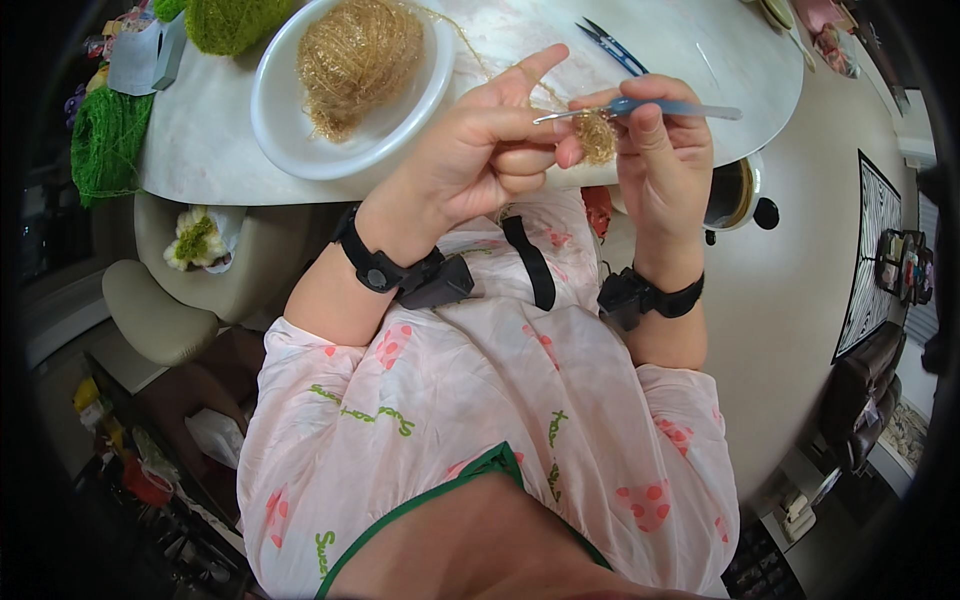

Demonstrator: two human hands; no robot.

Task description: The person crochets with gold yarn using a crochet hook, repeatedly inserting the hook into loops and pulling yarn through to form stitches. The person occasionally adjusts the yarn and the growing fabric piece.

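Note:
In my right hand (664, 142) is a crochet hook (660, 107) with a blue handle, its metal tip pointing left. A small crocheted piece of glittery gold yarn (598, 139) hangs under the hook between my hands. My left hand (495, 135) pinches the left edge of that piece, index finger raised and the other fingers curled. From near the raised finger a gold strand (469, 49) runs back to the ball of gold yarn (360, 64). The ball sits in a white oval bowl (274, 142) on the table. Fingers partly cover the stitches.
Blue thread snips (611, 45) lie on the marble-look table (720, 75) behind my right hand. Green yarn balls (232, 22) and a green skein (112, 146) are at the left. A chair (262, 240) holds a cream-and-green fluffy piece (196, 238). A pot with dark contents (727, 191) stands below the table's right edge.

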